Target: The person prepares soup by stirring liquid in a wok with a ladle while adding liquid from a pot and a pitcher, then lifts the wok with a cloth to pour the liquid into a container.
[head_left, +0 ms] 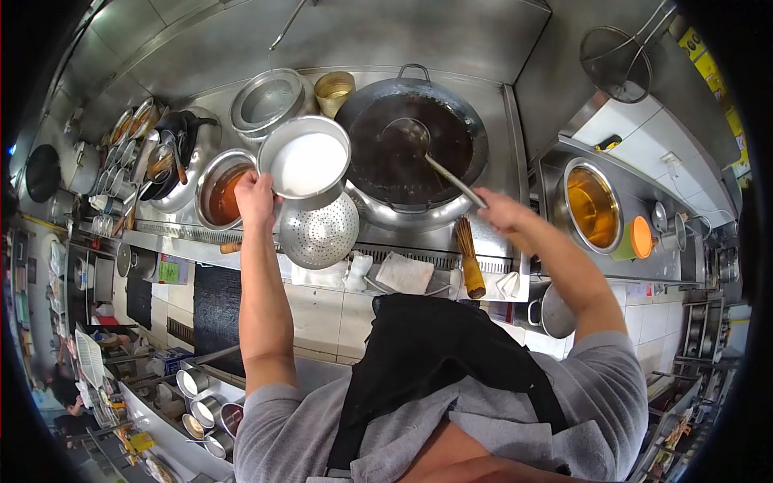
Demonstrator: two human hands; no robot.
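My left hand (256,197) is closed on the rim or handle of a metal pot (276,179) with white contents (308,163), held up left of the wok. My right hand (506,213) is wrapped round the long handle of a ladle (455,180), whose bowl lies in the dark liquid (378,157) inside the big wok (477,133). Under the pot is a perforated metal strainer (320,232). A metal bowl of reddish liquid (224,197) stands just behind my left hand.
A bamboo brush (470,258) and folded cloths (404,272) lie along the front edge. Golden liquid fills a bowl (593,200) at the right, near an orange-topped container (641,237). Nested metal strainers (267,102), a brass-coloured pot (334,90) and stacked utensils stand at the back and left.
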